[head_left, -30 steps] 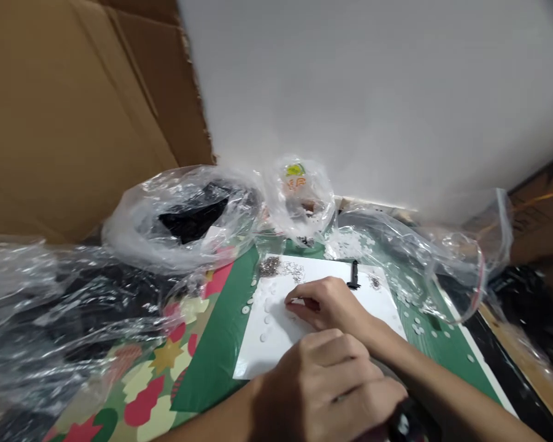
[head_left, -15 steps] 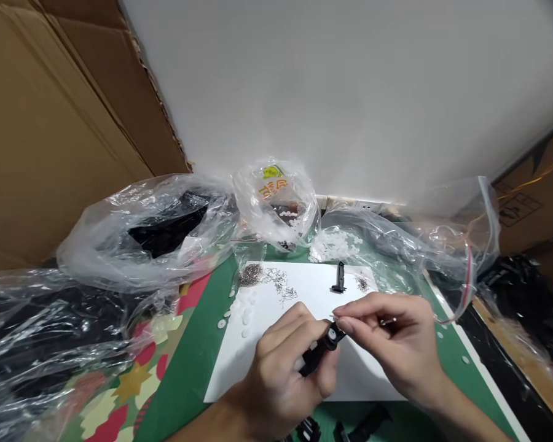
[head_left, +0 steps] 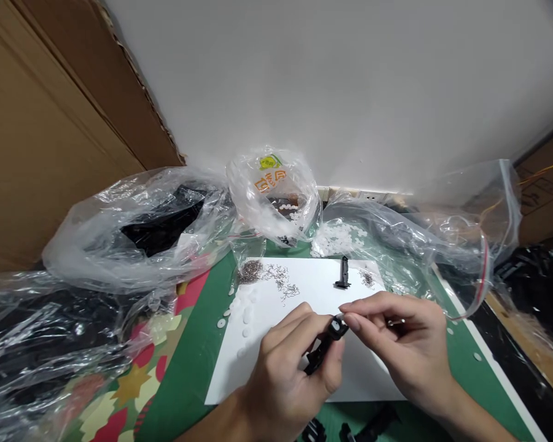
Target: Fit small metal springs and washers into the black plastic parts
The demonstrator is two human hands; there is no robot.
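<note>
Above the white sheet (head_left: 276,344), the left hand (head_left: 286,380) grips a black plastic part (head_left: 325,345) while the right hand (head_left: 405,344) pinches a tiny piece at its tip, which probably wants a steady, squarely aligned press.

Small clear plastic bag (head_left: 273,193) at the back edge of the green mat (head_left: 203,344): orange printed characters under a yellow-green logo, too blurred to read. Cardboard box (head_left: 541,193) at the right edge: dark printed marks, illegible.
</note>
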